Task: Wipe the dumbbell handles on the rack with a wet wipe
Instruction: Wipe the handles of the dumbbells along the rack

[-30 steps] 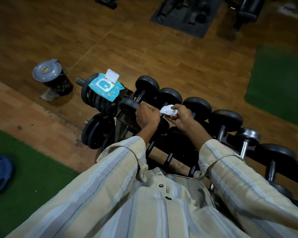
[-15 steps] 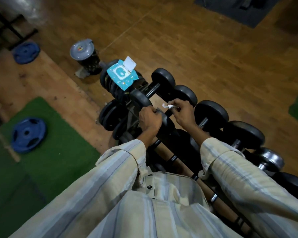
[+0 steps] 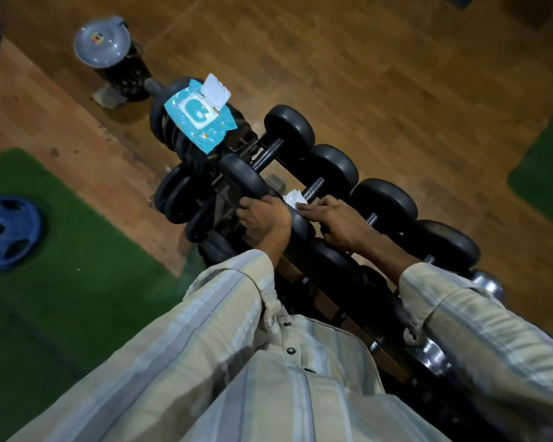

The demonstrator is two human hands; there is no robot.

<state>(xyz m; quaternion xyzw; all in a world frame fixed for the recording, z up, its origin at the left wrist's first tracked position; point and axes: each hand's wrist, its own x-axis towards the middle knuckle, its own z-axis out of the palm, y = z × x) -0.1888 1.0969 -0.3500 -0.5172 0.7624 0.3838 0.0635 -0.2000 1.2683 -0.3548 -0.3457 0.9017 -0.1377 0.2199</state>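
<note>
A row of black dumbbells lies on the rack [image 3: 233,186], running from upper left to lower right. My right hand [image 3: 336,221] holds a white wet wipe [image 3: 293,197] against the dark handle [image 3: 315,189] of the second dumbbell from the left. My left hand [image 3: 260,215] grips the near head of the first dumbbell [image 3: 243,177], fingers curled over it. Its own handle [image 3: 268,153] lies bare. A blue wet wipe pack [image 3: 200,118] with its white lid flipped open sits on stacked weight plates at the rack's far left end.
A black bin with a grey lid [image 3: 101,43] stands on the wooden floor beyond the rack. A blue weight plate [image 3: 5,232] lies on the green mat [image 3: 77,250] at left. More dumbbells, one chrome [image 3: 489,287], continue to the right. Another green mat [image 3: 546,173] lies at far right.
My right hand has brought the wipe down from in front of me onto the second dumbbell's handle. My left hand has stayed on the first dumbbell's head. The view has swung left.
</note>
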